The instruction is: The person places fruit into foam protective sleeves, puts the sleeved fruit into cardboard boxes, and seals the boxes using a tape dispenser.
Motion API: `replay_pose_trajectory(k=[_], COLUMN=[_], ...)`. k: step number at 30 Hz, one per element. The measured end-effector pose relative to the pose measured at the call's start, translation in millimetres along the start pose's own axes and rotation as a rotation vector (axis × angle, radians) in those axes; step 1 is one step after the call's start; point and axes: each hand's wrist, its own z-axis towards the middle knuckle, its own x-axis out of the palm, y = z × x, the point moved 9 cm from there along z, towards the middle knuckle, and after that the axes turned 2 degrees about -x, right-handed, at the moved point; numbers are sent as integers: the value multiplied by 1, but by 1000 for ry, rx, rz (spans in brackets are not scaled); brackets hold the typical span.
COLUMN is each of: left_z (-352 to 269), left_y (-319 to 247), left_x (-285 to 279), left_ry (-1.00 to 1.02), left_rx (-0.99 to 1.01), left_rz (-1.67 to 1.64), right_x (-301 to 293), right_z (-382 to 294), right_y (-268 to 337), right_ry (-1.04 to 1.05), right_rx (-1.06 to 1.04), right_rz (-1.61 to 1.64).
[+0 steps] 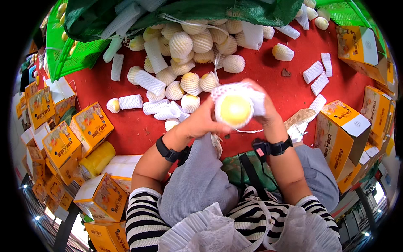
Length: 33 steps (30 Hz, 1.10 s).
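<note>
A round yellow fruit sits in a white foam net sleeve, its bare end facing me. My left hand grips it from the left, thumb along its near side. On the far right side, my right hand holds white foam netting against the fruit; its fingertips are partly hidden. Beyond my hands lies a heap of foam-netted fruit on the red floor covering. Loose foam sleeves lie on and around the heap.
A green mesh sack hangs over the heap's far side. Green plastic crates stand at far left and far right. Printed yellow cartons are stacked on both sides, with a roll of yellow tape or film at left.
</note>
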Motion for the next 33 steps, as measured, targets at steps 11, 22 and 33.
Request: replay_pose_trajectory(k=[11, 22, 33], left_z=[14, 47, 15], left_y=[-38, 4, 27], left_x=[15, 27, -38], left_ry=[-584, -224, -321], left_rx=[552, 140, -57], left_rz=[981, 476, 340], right_x=[-20, -235, -222], right_z=[-50, -421, -62], right_y=[31, 257, 174], right_ry=[-312, -1898, -1167], right_rx=[-557, -767, -722], right_rz=[-64, -1343, -1609])
